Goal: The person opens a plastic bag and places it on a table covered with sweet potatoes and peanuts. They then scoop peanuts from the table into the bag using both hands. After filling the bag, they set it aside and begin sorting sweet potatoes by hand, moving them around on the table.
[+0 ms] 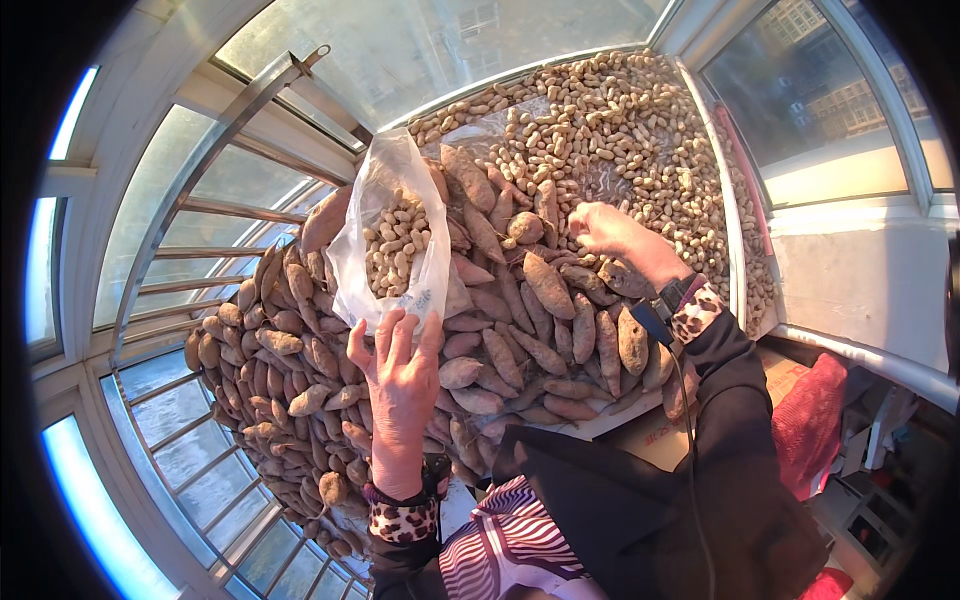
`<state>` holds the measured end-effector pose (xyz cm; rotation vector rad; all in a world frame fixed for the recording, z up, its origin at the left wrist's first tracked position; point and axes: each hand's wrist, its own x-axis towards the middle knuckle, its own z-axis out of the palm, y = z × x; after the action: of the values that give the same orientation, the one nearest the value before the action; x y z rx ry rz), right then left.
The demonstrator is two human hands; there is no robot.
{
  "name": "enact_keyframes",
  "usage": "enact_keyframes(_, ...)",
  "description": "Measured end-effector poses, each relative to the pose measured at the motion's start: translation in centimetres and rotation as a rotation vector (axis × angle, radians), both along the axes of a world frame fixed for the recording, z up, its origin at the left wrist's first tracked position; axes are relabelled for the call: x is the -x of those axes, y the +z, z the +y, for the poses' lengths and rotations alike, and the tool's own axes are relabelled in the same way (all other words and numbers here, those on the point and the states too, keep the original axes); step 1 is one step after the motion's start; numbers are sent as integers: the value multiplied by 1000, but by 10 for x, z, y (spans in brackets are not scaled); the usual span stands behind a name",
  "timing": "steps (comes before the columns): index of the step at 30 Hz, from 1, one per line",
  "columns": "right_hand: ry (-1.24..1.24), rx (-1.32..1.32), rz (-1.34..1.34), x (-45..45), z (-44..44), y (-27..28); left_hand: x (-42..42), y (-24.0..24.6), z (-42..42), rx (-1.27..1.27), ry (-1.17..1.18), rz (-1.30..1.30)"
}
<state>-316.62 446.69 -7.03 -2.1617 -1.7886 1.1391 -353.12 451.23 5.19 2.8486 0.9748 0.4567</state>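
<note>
A white translucent plastic bag (349,259) lies on the sweet potatoes with its mouth open, and shelled-on peanuts (397,244) fill part of it. At the bag's near edge, the fingers of my left hand (401,367) grip the plastic. My right hand (619,236) is over the line where the sweet potatoes (547,285) meet the spread of loose peanuts (600,112). Its fingers are curled inward, and their tips are hidden, so anything between them cannot be seen.
Metal railings (217,206) and windows (465,52) border the pile on the left and far sides. A white frame strip (712,165) edges the peanuts at right. A cardboard box (652,442) and a red cloth (806,420) sit lower right. A cable (690,427) hangs along my right sleeve.
</note>
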Motion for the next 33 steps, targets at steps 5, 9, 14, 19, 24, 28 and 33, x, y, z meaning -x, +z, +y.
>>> enact_keyframes(5, 139, -74, -225, 5, -38, -44, -3, 1, 0, 5, 0, 2)
enact_keyframes(9, 159, -109, -301, 9, -38, -47, -4, 1, 0, -2, 8, -9)
enact_keyframes(14, 241, -171, -380, 13, -44, -45, -4, 1, -2, 3, 27, -3)
enact_keyframes(19, 229, -226, -387, 9, -42, -56, -3, 1, -2, 16, 21, -8)
enact_keyframes(24, -33, -242, -231, -22, -40, -60, 1, -2, -1, 22, 2, 0)
enact_keyframes(28, -417, -261, 33, -52, -43, -62, 2, -5, -1, 20, 3, -15)
enact_keyframes(33, -513, -136, 271, -52, -45, -65, 2, -6, -1, 25, 4, -22)
